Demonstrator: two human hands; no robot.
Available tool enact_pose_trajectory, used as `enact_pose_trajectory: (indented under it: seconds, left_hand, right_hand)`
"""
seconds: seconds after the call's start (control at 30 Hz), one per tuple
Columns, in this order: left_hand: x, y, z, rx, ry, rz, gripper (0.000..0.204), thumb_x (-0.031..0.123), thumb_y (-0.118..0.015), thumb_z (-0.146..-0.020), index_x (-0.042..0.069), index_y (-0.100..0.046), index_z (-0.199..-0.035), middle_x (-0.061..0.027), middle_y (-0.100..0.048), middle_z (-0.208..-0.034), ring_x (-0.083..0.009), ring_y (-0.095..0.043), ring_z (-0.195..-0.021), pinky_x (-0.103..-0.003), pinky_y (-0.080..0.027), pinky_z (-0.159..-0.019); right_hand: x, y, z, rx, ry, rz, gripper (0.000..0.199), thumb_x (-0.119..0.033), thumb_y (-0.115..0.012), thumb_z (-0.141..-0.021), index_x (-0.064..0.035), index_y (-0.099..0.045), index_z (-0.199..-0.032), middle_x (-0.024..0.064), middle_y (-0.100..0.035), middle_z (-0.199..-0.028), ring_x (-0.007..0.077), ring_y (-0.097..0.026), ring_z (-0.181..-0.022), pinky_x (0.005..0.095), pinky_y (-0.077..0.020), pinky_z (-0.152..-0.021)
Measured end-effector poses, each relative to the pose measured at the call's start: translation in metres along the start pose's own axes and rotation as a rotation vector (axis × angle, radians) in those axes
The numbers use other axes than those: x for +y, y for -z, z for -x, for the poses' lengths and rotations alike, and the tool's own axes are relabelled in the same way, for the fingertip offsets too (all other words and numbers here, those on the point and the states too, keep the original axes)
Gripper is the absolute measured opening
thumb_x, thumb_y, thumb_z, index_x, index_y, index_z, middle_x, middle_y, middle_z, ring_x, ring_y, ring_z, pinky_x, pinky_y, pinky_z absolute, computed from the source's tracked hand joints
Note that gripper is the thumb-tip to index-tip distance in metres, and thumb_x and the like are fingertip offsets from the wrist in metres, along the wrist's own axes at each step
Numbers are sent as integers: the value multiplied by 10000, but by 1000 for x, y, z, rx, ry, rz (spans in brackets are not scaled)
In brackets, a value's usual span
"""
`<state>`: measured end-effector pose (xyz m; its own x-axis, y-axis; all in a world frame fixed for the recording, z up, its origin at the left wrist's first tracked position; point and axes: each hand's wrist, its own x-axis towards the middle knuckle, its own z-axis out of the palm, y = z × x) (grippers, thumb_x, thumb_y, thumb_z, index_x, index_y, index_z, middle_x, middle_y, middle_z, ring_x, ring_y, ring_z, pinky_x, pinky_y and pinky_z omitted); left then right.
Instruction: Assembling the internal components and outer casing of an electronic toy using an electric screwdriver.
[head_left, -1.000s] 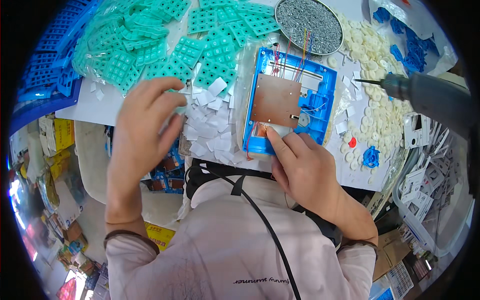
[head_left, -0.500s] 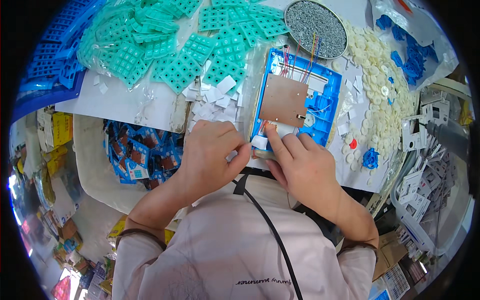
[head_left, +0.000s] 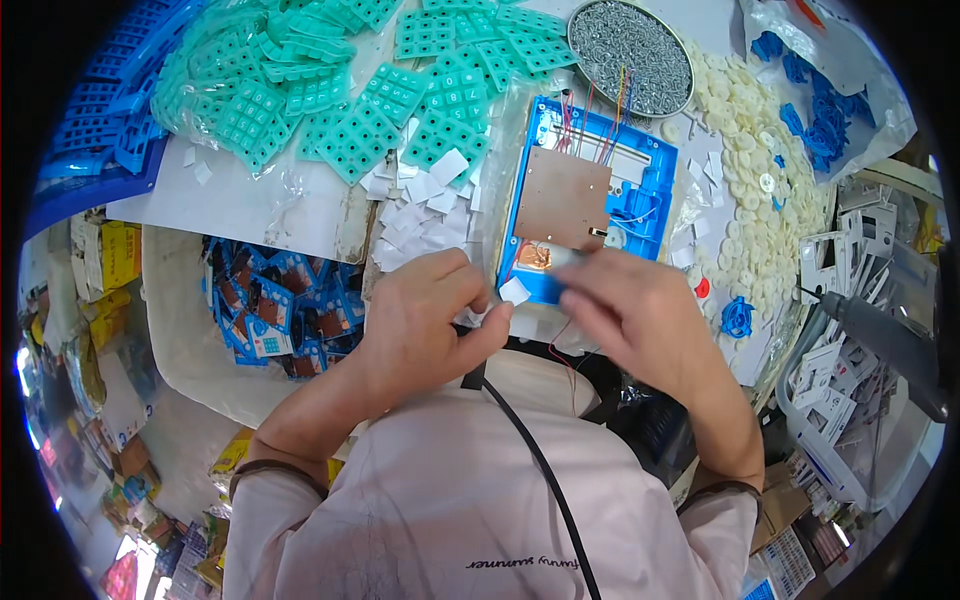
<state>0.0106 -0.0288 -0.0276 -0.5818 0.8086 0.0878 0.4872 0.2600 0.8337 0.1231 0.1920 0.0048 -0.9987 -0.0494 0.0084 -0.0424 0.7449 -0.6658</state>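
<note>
By the blue casing (head_left: 657, 180), right hand (head_left: 640, 305) has withdrawn, left hand (head_left: 425, 312) stays, grips unclear.

Your worktable (head_left: 235, 210) has a white top. On your left, a pale grey floor (head_left: 190, 450) lies past stacked yellow boxes (head_left: 122, 258), and bright light (head_left: 128, 548) glares near the rim.
</note>
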Motion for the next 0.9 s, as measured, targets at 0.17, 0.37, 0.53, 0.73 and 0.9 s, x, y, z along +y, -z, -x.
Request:
enact_pose_trajectory:
  seconds: [0.17,0.37,0.53,0.73,0.9]
  left_hand:
    - [-3,-6,-1,-39,56,-67,287,110,-786,-816,44,-571,-639,-85,-552,-625,-246,-553,-522,-362,-389,-476]
    - [-4,-7,-2,-46,72,-62,292,121,-780,-839,45,-574,-647,-83,-558,-619,-242,-554,-519,-364,-387,-475]
    - [-7,-9,0,-57,85,-12,290,127,-778,-847,47,-578,-652,-82,-560,-615,-240,-558,-520,-363,-389,-476]
    - [-5,-10,3,-105,88,10,263,154,-791,-846,53,-621,-672,-88,-590,-633,-250,-591,-543,-361,-413,-485]
    - [-9,-14,8,-99,35,-42,179,170,-806,-831,55,-694,-750,-94,-632,-689,-269,-636,-599,-363,-462,-520]
  right_hand:
    - [-6,-23,-8,236,-186,85,118,-109,-736,-887,-59,-634,-918,94,-694,-727,271,-690,-624,378,-507,-531]
    - [-9,-29,-14,228,-368,-48,165,-104,-752,-871,-68,-591,-864,81,-662,-657,267,-665,-559,361,-481,-498]
    - [-13,-26,-17,219,-434,-83,172,-86,-747,-851,-62,-577,-847,95,-636,-637,271,-667,-576,372,-484,-519]
    - [-19,-25,-26,229,-573,-15,195,-115,-753,-821,-61,-565,-816,109,-612,-627,306,-660,-587,396,-491,-543]
    - [-19,-31,-24,263,-541,5,169,-94,-742,-817,-67,-575,-823,118,-616,-642,325,-649,-583,400,-495,-551]
